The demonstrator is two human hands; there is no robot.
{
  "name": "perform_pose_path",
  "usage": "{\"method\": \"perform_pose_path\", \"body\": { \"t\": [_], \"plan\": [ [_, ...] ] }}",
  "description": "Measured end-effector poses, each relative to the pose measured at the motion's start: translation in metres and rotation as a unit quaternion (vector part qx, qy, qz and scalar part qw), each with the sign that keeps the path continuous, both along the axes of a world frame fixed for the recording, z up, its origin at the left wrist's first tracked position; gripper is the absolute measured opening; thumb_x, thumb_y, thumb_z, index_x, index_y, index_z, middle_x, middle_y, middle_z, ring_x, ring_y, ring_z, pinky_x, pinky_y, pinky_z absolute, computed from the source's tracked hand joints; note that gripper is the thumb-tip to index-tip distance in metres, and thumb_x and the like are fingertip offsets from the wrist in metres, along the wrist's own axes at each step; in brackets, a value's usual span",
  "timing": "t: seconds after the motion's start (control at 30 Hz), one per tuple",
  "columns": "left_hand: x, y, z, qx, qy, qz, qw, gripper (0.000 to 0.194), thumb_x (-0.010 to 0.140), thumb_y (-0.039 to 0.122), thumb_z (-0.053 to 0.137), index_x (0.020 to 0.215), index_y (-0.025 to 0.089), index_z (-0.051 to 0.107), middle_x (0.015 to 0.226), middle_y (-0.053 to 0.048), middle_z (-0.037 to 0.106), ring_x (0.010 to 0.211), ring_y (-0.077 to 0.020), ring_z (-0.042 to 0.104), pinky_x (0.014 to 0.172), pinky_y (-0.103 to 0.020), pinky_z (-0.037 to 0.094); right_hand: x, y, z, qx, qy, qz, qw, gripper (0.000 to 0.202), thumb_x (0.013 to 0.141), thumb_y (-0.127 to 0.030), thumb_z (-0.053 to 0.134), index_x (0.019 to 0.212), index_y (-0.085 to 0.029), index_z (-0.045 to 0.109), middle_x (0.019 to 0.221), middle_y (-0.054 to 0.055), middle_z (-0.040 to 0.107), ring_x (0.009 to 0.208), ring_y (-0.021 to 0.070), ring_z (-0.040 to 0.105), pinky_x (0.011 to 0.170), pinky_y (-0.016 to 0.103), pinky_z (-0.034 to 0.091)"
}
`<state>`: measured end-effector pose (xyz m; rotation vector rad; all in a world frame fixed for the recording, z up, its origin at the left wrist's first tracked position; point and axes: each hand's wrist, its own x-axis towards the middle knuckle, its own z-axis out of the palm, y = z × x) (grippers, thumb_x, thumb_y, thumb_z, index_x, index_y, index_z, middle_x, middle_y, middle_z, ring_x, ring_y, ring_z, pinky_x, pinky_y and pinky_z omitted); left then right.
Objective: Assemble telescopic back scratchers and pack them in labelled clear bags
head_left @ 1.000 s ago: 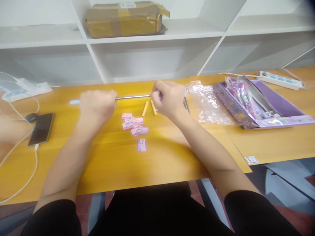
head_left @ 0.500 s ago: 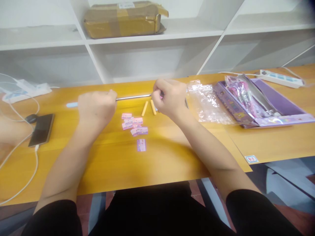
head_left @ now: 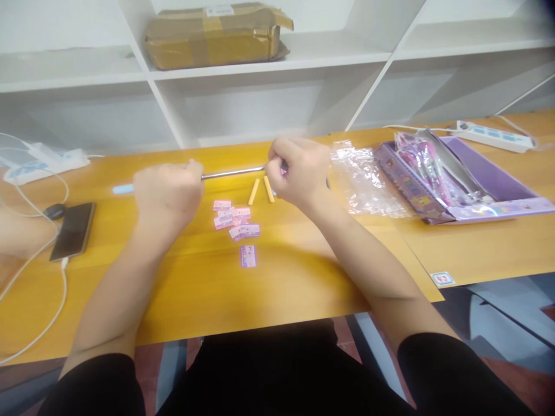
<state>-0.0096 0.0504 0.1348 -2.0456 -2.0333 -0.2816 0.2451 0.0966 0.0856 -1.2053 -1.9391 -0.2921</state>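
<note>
A thin metal rod [head_left: 233,173] stretches between my two closed hands above the table. My left hand [head_left: 167,190] is wrapped round its left part, and a pale blue end [head_left: 123,189] sticks out past that hand. At the rod's right end my right hand [head_left: 299,172] grips it, with a bit of pink showing between the fingers. Two yellow sticks [head_left: 254,192] [head_left: 269,189] lie between the hands. Several small pink and purple cards [head_left: 240,216] are spread below them, and one more card [head_left: 248,256] lies apart, nearer the front edge.
Clear plastic wrapping [head_left: 364,182] and a purple box [head_left: 498,173] with packaged pink items are at the right. A phone [head_left: 73,231] with a cable lies left, near power strips and part of another person's arm [head_left: 21,222]. A cardboard box [head_left: 212,37] sits on the shelf behind.
My left hand has shifted very slightly left, and a little more rod shows between the hands. My right hand keeps its grip almost in place.
</note>
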Motion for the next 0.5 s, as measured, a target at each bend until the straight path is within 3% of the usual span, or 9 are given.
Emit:
{"method": "perform_pose_path", "body": {
  "t": [0.13, 0.3, 0.5],
  "plan": [
    [-0.003, 0.001, -0.002, 0.012, -0.019, -0.013, 1.000, 0.020, 0.086, 0.021, 0.050, 0.073, 0.023, 0.066, 0.070, -0.009, 0.056, 0.076, -0.0274, 0.054, 0.073, -0.041, 0.030, -0.001, -0.002, 0.002, 0.000, -0.007, 0.002, 1.000, 0.017, 0.093, -0.018, 0.052, 0.089, -0.023, 0.068, 0.070, 0.002, 0.051, 0.072, 0.0186, 0.048, 0.070, 0.033, 0.033],
    [0.012, -0.001, -0.019, 0.036, -0.018, -0.079, 0.996, 0.026, 0.091, 0.020, 0.048, 0.071, 0.022, 0.063, 0.063, -0.008, 0.054, 0.068, -0.0259, 0.055, 0.070, -0.039, 0.034, -0.022, -0.012, -0.008, 0.012, -0.040, 0.023, 0.999, 0.021, 0.097, -0.022, 0.049, 0.085, -0.022, 0.066, 0.068, 0.002, 0.051, 0.069, 0.0183, 0.047, 0.066, 0.034, 0.029],
    [0.043, -0.009, -0.034, -0.066, 0.031, -0.117, 0.990, 0.026, 0.086, 0.009, 0.046, 0.071, 0.019, 0.065, 0.062, -0.007, 0.056, 0.060, -0.0219, 0.053, 0.065, -0.035, 0.032, -0.050, -0.028, -0.028, 0.010, -0.098, 0.084, 0.992, 0.025, 0.099, -0.026, 0.045, 0.085, -0.021, 0.065, 0.067, 0.003, 0.058, 0.064, 0.0182, 0.043, 0.063, 0.035, 0.026]
  ]
}}
